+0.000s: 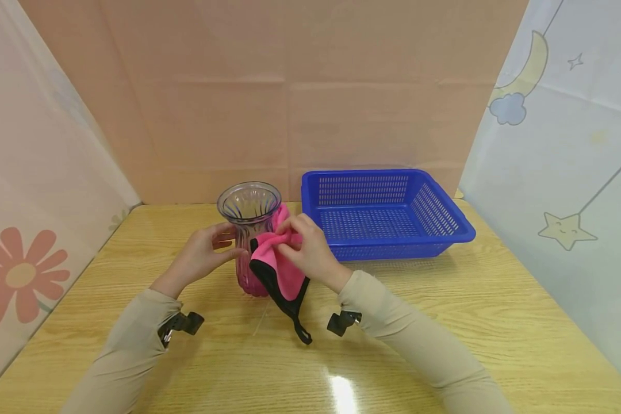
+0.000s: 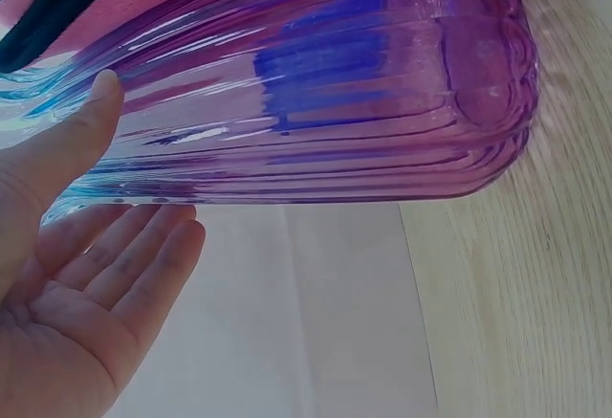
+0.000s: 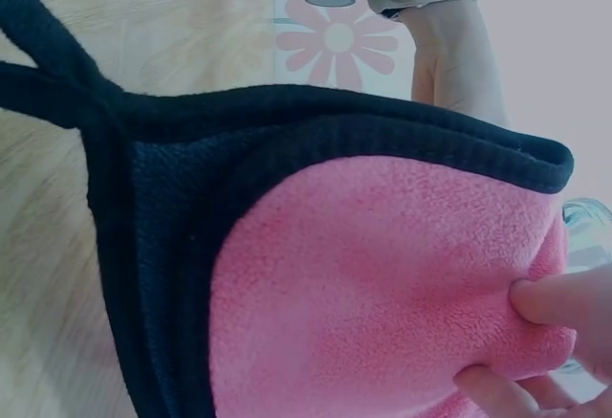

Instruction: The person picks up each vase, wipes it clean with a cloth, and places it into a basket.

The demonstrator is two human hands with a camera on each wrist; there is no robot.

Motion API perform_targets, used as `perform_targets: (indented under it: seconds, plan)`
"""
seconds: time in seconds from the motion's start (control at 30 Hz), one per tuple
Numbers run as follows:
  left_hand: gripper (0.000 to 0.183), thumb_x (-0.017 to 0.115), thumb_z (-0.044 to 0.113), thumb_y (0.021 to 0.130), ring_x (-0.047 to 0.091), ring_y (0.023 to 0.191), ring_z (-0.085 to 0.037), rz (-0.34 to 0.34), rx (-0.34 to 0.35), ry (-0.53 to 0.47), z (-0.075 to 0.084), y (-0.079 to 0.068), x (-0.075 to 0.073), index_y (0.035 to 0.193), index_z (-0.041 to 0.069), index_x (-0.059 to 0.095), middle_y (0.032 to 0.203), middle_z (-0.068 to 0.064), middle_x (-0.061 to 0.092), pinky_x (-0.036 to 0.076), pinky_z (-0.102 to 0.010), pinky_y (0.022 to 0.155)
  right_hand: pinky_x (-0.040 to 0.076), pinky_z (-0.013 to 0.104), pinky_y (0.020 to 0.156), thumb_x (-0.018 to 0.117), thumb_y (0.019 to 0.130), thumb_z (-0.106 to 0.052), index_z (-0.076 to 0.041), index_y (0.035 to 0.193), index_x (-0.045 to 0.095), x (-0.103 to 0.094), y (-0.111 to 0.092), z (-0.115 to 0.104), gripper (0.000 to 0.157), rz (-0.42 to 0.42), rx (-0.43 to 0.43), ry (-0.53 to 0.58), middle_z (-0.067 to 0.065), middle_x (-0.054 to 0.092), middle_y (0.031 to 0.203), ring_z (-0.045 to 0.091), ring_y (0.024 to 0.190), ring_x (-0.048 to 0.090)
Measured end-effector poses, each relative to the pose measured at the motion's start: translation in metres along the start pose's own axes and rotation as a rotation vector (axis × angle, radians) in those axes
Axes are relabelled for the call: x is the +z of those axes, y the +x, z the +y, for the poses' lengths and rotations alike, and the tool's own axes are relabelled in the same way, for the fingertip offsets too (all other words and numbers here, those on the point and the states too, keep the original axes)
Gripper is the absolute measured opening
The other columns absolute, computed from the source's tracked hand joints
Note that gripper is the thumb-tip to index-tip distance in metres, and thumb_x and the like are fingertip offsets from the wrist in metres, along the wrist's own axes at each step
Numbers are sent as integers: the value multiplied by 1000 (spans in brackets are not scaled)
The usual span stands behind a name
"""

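Note:
A ribbed glass vase (image 1: 244, 276), clear-grey at the rim and pink-purple toward the base, stands upright on the table. My left hand (image 1: 204, 252) holds it around the neck, thumb on the near side and fingers on the far side; the left wrist view shows the thumb against the ribbed glass (image 2: 335, 102). Against the vase's right side, my right hand (image 1: 310, 247) pinches a pink cloth (image 1: 288, 279) with black edging and a hanging loop. The cloth (image 3: 382, 275) fills much of the right wrist view, its gathered end between thumb and fingers.
A blue plastic basket (image 1: 388, 248) with slotted walls stands behind and to the right of the vase. Both rest on a light wood-grain table (image 1: 419, 322). Fabric sheets close in the back and sides, the right one printed with a moon and a star (image 1: 567, 231).

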State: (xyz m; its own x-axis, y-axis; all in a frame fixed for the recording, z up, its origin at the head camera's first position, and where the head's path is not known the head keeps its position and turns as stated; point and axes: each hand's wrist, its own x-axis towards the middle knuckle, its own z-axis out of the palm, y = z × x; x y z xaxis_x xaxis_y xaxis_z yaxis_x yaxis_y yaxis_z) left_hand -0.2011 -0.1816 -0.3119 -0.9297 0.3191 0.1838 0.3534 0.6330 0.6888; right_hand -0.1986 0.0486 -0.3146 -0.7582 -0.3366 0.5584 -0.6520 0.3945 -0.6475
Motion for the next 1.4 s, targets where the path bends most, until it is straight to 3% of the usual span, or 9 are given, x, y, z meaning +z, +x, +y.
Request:
perform_targets:
  seconds: [0.23,0.5,0.87,1.13,1.4]
  plan:
    - [59,70,19,83,57,115,-41,0,-11,6,1,0,0,133,-3,46,129,-25,55,49,-50,95,52,19,65,69,79,1,-3,88,58,1,-4,5,16,-43,-6,-60,11,55,87,18,83,50]
    - [65,70,20,84,56,115,-42,-5,-32,11,2,-1,0,137,-2,40,129,-26,55,49,-50,95,48,24,66,69,77,2,-4,85,58,2,-8,9,15,-61,-29,-96,9,53,82,17,79,48]
    - [69,71,22,83,57,114,-42,0,-13,13,1,0,0,138,-3,38,127,-27,55,49,-51,95,39,15,60,69,78,1,-5,83,56,4,-12,16,16,-137,1,-116,9,51,81,16,76,47]
    - [70,70,25,83,57,115,-41,-1,-19,25,2,0,1,138,-4,38,129,-26,55,49,-51,95,40,18,64,71,78,-3,-6,82,55,5,-15,18,18,-182,-2,-162,8,48,78,15,73,46]
    - [73,70,26,83,56,116,-41,-5,-33,40,3,-1,0,139,-6,35,130,-26,54,49,-50,95,35,15,57,70,77,-2,-5,83,54,5,-16,19,17,-239,12,-196,8,47,79,15,73,43]
